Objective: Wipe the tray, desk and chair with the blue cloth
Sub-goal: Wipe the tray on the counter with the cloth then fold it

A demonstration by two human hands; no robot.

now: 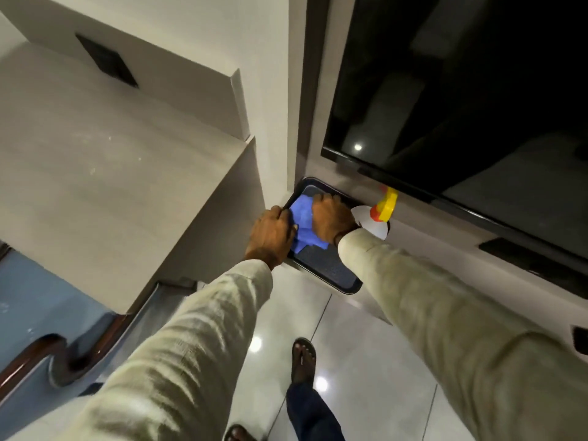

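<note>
One dark rectangular tray with rounded corners (331, 272) sat on a pale ledge (429, 237) below one large black screen (461, 90). The tray's long axis ran from the far left, by the wall corner, toward the near right, where its near corner jutted past the ledge edge over the glossy tiled floor (366, 361).

One crumpled blue cloth (304, 224) lay inside the tray, over its far half. Two hands were in view, both in beige long sleeves. The right hand (332, 219) pressed down on the cloth with fingers curled over it, closed onto the fabric. The left hand (272, 237) gripped the tray's left rim, fingers wrapped over the edge and touching the cloth's left side.

Just right of the tray, touching or nearly touching its far right edge, stood one white spray bottle with a yellow and orange trigger top (380, 214), partly hidden behind the right wrist.

To the left, one pale grey desk surface (111, 154) stretched away, with one dark square panel (106, 60) in the wall beyond it. At the near left, one chair with a blue seat and curved dark wooden arm (38, 354) showed partly. One sandalled foot (304, 358) stood on the floor between the arms.
</note>
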